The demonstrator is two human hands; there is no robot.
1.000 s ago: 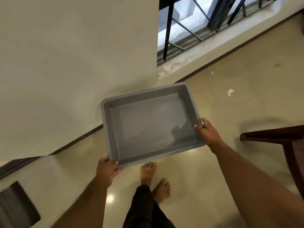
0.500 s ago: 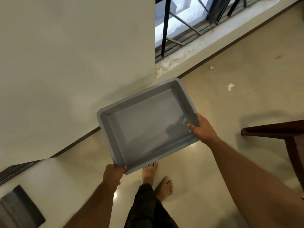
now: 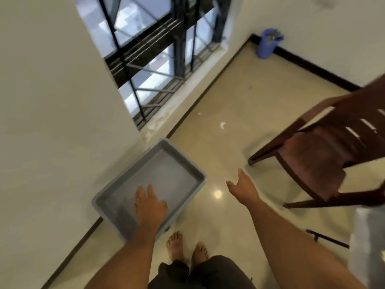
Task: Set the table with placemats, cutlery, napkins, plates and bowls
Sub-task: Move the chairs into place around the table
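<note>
With the empty grey tray (image 3: 166,176) on the floor and both our left hand (image 3: 149,207) and right hand (image 3: 242,187) spread and holding nothing, we judge fetching placemats comes next.

You are wearing the single head camera, and it is looking steeply down and forward over your arms at the floor (image 3: 239,142). It is taking in a wide sweep, from your bare feet (image 3: 185,247) up to the window (image 3: 150,59) and far corner.

Cream walls (image 3: 41,101) meet a glossy beige floor (image 3: 239,122). A barred window (image 3: 150,59) occupies upper centre. A dark wooden chair (image 3: 325,159) stands at right; a blue bin (image 3: 267,43) sits in the upper-right corner.
</note>
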